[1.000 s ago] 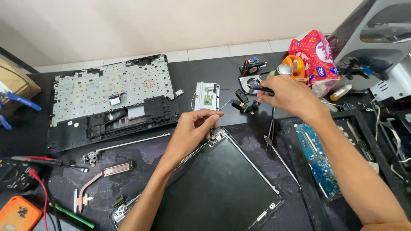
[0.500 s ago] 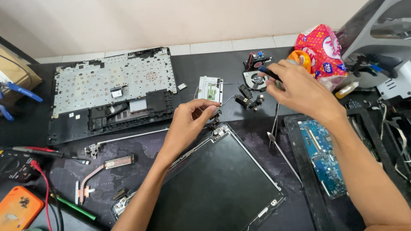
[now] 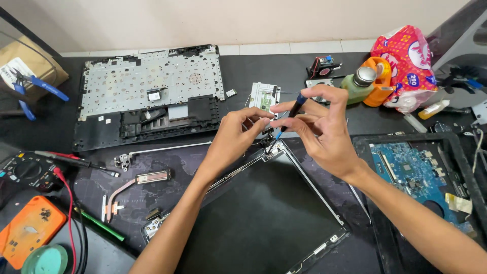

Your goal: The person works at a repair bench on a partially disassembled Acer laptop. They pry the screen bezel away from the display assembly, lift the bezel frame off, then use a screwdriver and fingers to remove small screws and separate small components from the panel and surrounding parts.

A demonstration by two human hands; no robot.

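A dark laptop screen panel [image 3: 264,213] lies tilted on the mat in front of me. My right hand [image 3: 324,129] holds a small black and blue screwdriver [image 3: 290,114], its tip pointing down at the panel's top corner hinge [image 3: 268,147]. My left hand [image 3: 234,137] pinches at that same corner, fingertips close to the screwdriver tip. Whether something small sits between those fingers I cannot tell.
A laptop keyboard chassis [image 3: 147,96] lies at the back left, a small touchpad board [image 3: 265,96] behind my hands. A blue motherboard in its base [image 3: 421,172] is at right. A heat pipe [image 3: 132,185], hinge bar [image 3: 162,150], multimeter probes [image 3: 76,162], green bottle [image 3: 361,83] and pink bag [image 3: 406,61] surround.
My right hand came back from the small parts at the rear right, carrying the screwdriver, and now meets my left hand at the panel's top corner. The view has shifted slightly.
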